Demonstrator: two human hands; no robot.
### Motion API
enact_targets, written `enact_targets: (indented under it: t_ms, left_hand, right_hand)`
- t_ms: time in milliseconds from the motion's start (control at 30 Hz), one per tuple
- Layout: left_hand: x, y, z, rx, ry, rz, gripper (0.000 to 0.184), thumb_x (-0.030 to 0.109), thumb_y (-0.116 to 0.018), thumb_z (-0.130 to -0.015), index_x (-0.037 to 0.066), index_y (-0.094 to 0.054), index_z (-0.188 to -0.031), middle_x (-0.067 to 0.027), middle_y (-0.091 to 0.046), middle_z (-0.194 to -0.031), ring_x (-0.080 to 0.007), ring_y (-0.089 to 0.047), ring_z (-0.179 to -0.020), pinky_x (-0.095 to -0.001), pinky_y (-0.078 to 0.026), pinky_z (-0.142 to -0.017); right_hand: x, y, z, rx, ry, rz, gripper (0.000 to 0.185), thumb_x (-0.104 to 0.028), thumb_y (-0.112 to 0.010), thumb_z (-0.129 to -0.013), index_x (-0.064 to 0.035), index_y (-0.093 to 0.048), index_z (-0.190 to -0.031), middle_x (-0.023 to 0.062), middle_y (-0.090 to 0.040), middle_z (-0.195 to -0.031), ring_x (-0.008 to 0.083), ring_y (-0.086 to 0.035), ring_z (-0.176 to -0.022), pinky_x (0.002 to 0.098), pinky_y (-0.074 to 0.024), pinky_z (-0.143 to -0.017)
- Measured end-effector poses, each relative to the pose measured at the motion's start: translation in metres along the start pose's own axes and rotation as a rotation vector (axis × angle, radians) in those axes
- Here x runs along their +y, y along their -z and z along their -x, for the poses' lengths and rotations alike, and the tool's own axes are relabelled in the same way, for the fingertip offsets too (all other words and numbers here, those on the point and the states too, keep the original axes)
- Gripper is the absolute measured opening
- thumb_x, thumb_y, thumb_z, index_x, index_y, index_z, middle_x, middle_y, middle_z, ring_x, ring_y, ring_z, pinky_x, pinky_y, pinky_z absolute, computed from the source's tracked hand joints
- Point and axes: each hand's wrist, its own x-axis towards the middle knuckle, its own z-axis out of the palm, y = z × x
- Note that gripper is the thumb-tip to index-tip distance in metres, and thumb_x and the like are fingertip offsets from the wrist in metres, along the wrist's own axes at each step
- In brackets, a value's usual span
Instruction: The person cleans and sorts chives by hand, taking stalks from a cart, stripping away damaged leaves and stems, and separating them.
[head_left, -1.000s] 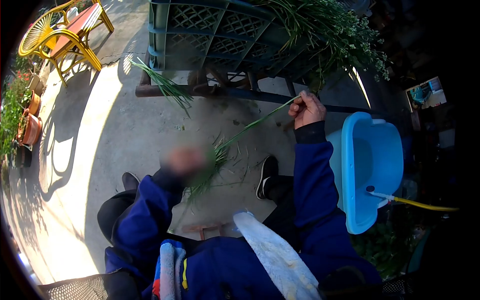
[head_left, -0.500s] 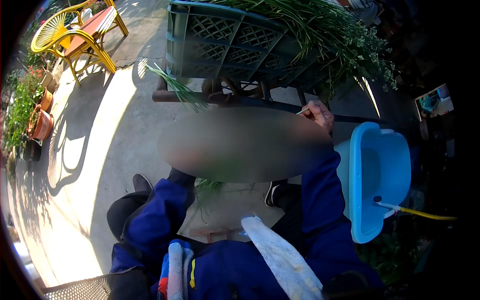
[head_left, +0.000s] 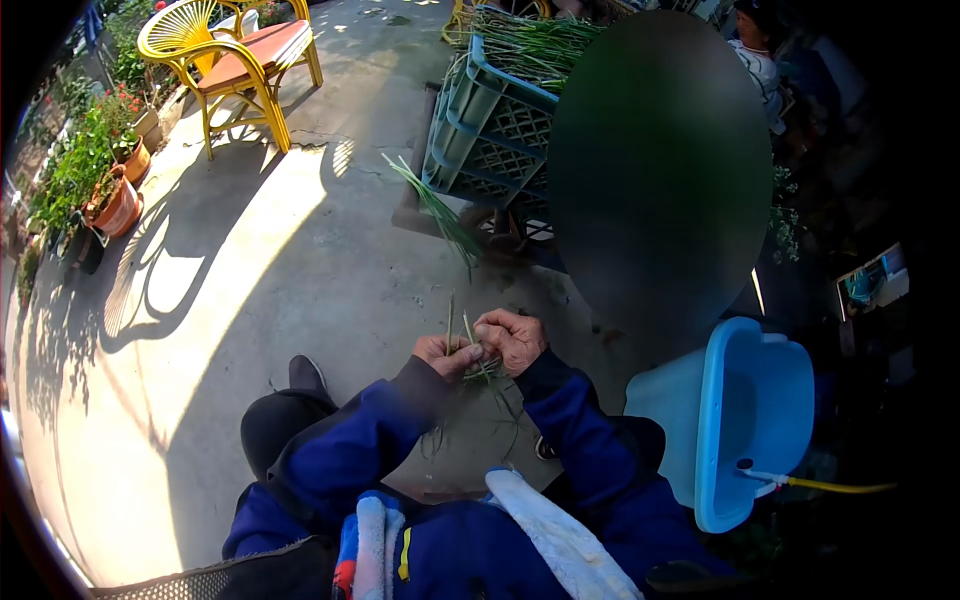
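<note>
"Stalks, slender and green (head_left: 450,318): where are they?"

"Near the middle of the frame, pale ends pointing up, between two bare hands."

"And the grips?"

"The left hand (head_left: 443,356) is closed around the stalks. The right hand (head_left: 514,342), just beside it, has its fingers bent into a narrow pinch at them; whether it grips one, I cannot tell."

"What lies above?"

"A loose bunch of similar stalks (head_left: 440,215), by the lower left corner of a green plastic crate (head_left: 488,130) heaped with greens (head_left: 535,45). A dark blurred oval hides what is right of it."

"Lower right?"

"A light blue plastic tub (head_left: 722,425), a yellow hose (head_left: 840,487) at its near end."

"Upper left?"

"A yellow rattan armchair (head_left: 228,78) with terracotta pots (head_left: 115,208) nearby."
</note>
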Motion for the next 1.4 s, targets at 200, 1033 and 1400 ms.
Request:
enact_targets:
  t_ms: [200,1033,1400]
  left_hand:
    - [0.044,0.026,0.021,0.298,0.015,0.144,0.014,0.015,-0.059,-0.080,0.002,-0.061,-0.080,-0.0012,-0.053,-0.057,-0.0056,-0.036,-0.036,-0.0191,-0.025,-0.034]
    - [0.104,0.105,0.045,0.050,-0.291,0.613,0.042,0.037,-0.035,-0.091,-0.001,-0.050,-0.100,-0.0055,-0.050,-0.075,-0.0062,-0.028,-0.042,-0.0195,-0.024,-0.035]
    - [0.101,0.146,0.035,0.133,-0.460,0.759,0.042,0.036,-0.034,-0.091,-0.001,-0.050,-0.101,-0.0061,-0.048,-0.077,-0.0075,-0.028,-0.045,-0.0197,-0.024,-0.037]
  right_hand:
    - [-0.006,-0.047,0.026,-0.092,-0.032,0.009,0.004,-0.004,-0.056,-0.077,-0.0007,-0.054,-0.076,0.0050,-0.055,-0.066,0.0114,-0.050,-0.049,0.0242,-0.0411,-0.045]
    - [-0.069,-0.043,-0.063,0.048,0.317,0.570,0.020,-0.016,-0.058,-0.071,-0.0013,-0.061,-0.084,0.0127,-0.060,-0.073,0.0234,-0.059,-0.069,0.0320,-0.0458,-0.066]
    - [0.020,0.043,0.105,-0.491,0.076,-0.041,0.013,-0.013,-0.053,-0.076,-0.0044,-0.061,-0.080,0.0111,-0.057,-0.084,0.0208,-0.056,-0.078,0.0310,-0.0466,-0.071]
